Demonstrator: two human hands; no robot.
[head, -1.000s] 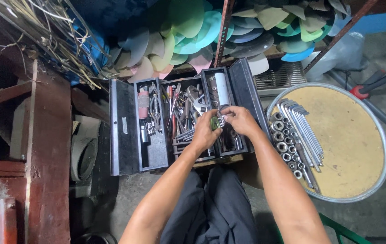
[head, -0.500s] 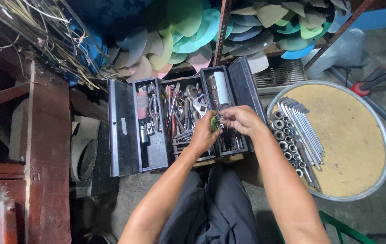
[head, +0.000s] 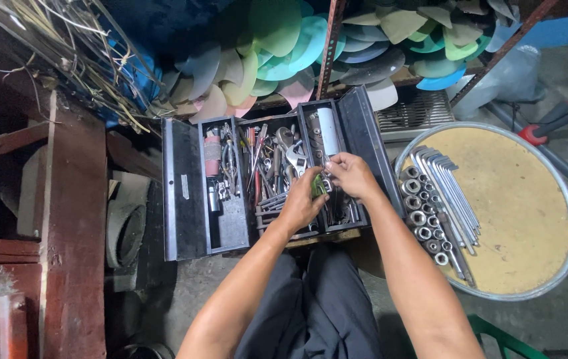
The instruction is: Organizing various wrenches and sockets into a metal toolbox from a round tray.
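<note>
**Both hands over the open toolbox**

The left hand (head: pixel 302 203) is curled shut around a small green tool (head: pixel 315 185), whose tip shows at the hand's 1 o'clock edge. The right hand (head: pixel 350 175) sits just beside it at 2 o'clock, fingers bent and pinched on the tool's metal end; what exactly they grip is too small to tell. The two hands nearly touch above the right compartment of the toolbox (head: pixel 184 193).

The toolbox is black, with its lids folded out to 9 and 3 o'clock. Its middle trays are full of wrenches (head: pixel 290 156) and screwdrivers (head: pixel 255 149); a white tube (head: pixel 328 130) lies at 12 o'clock from the hands.

At 3 o'clock stands a round tray (head: pixel 523 213) with a yellow floor, bearing a row of sockets (head: pixel 420 214) and a fan of hex keys (head: pixel 447 186). Coloured foam pieces (head: pixel 277 40) pile up on the shelf at 12 o'clock. A red wooden bench (head: pixel 71 219) is at 9 o'clock.
</note>
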